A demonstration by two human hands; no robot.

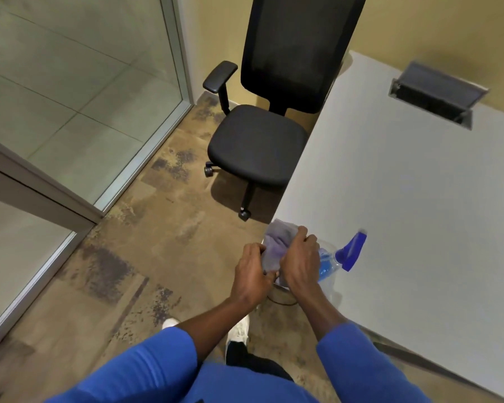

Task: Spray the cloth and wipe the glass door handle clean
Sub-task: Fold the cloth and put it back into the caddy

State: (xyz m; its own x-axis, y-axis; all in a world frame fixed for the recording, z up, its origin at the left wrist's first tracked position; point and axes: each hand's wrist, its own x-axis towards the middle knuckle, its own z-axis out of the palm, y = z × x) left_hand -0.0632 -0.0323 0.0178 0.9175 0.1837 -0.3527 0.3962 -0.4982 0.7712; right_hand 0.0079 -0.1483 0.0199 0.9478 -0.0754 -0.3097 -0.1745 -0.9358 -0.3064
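Cloth (277,242) bunched between fingers of both hands.

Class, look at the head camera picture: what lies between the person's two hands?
In the head view, the grey cloth is bunched between the left hand and right hand, both gripping it at the table corner.

Lilac-grey cloth (277,245) — blue-nozzled spray bottle (350,251)

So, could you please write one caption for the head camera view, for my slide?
Both hands bunch a grey cloth beside a blue spray bottle at the white desk edge.
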